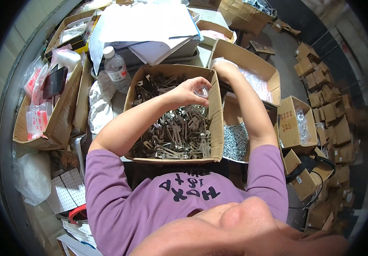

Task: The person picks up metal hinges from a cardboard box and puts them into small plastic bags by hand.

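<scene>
My left hand (189,92) is over the right side of a cardboard box (216,128) filled with flat metal clips (179,134). Its thumb and fingers curl around a small clear, round plastic piece (201,90), whose exact kind I cannot make out. To the right and farther off, my right hand (225,69) reaches into another cardboard box (244,56). Clear plastic bags (258,83) lie in that box beside the hand. The right hand's fingers are hidden, so whether they grip anything does not show.
Small silver screws (236,143) fill a container beneath my right forearm. A clear bottle (116,70) with a white cap stands behind the clip box. Papers (145,23) cover a grey bin at the back. A phone (55,81) rests on a box at left; cartons (320,94) pile up at right.
</scene>
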A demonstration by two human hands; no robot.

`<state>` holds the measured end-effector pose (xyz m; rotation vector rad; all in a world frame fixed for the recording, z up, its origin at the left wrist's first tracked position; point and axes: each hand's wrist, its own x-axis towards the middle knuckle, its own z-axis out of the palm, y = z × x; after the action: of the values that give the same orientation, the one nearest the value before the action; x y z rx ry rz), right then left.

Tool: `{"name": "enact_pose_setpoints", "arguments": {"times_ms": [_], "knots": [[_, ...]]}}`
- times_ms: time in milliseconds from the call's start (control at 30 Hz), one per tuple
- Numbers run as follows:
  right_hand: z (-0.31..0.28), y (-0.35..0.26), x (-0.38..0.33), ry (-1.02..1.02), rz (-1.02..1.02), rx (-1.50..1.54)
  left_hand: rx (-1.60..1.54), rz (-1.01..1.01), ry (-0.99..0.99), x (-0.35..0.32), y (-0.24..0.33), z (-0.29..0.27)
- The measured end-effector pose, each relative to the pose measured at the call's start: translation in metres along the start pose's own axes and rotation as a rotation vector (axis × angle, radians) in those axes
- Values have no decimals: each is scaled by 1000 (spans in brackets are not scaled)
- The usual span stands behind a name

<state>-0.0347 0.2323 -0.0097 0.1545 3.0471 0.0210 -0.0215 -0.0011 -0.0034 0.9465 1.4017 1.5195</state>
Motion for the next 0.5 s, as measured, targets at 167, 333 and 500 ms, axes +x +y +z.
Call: {"name": "enact_pose_setpoints", "arguments": {"times_ms": [167, 333, 500], "knots": [[-3, 2, -9, 6, -46, -34, -30, -18, -19, 1, -6, -2], [-13, 10, -31, 193, 31, 152, -1, 0, -13, 1, -5, -1], [-26, 14, -45, 460, -123, 487, 8, 5, 6, 0, 0, -3]]}}
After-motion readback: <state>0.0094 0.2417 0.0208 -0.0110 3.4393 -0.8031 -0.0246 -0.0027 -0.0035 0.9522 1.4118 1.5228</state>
